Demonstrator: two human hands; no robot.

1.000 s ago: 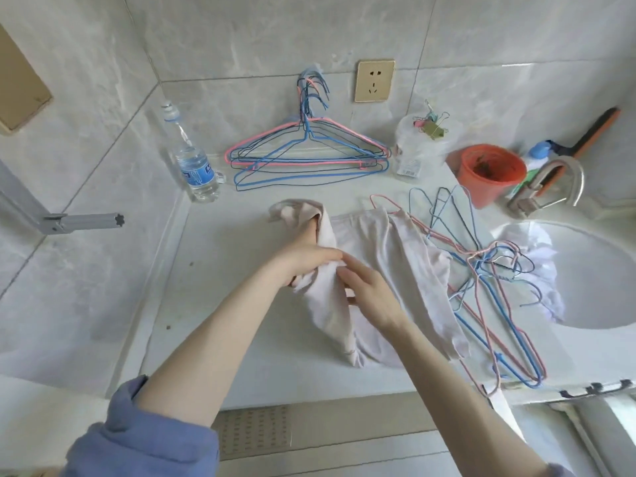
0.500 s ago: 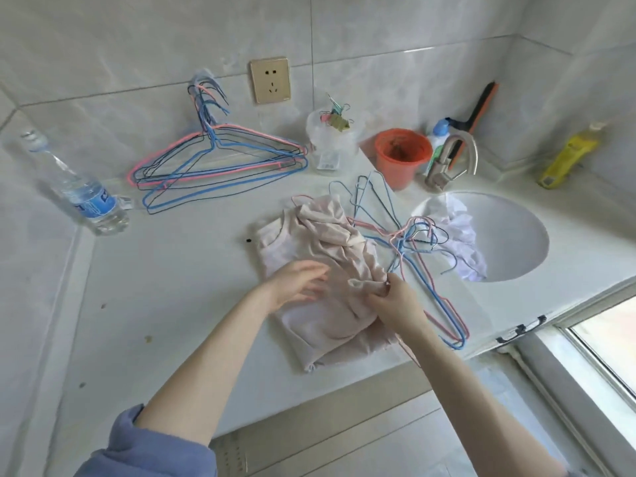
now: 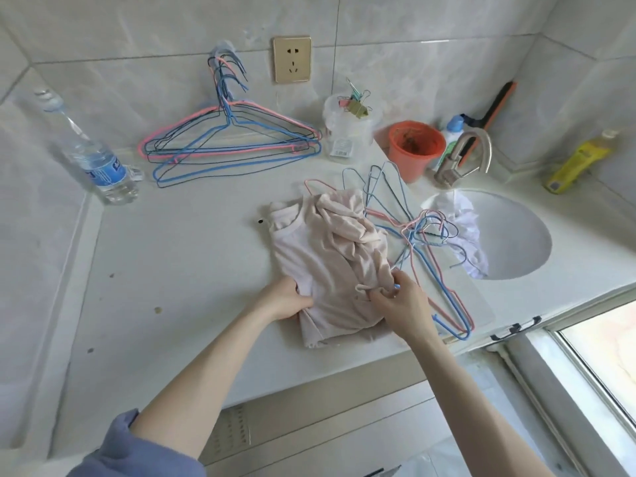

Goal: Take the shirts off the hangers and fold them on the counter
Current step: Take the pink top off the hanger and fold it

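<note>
2 holds: left hand grips pink shirt, right hand pinches it; bottle label unreadable.

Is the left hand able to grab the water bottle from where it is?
Probably yes. Only open counter lies between the left hand and the water bottle. But it grips the pink shirt now, so it must let go first.

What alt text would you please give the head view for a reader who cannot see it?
A person's left hand and right hand grip a pale pink shirt on a white counter, beside loose wire hangers and a sink. A water bottle stands by the wall.
</note>
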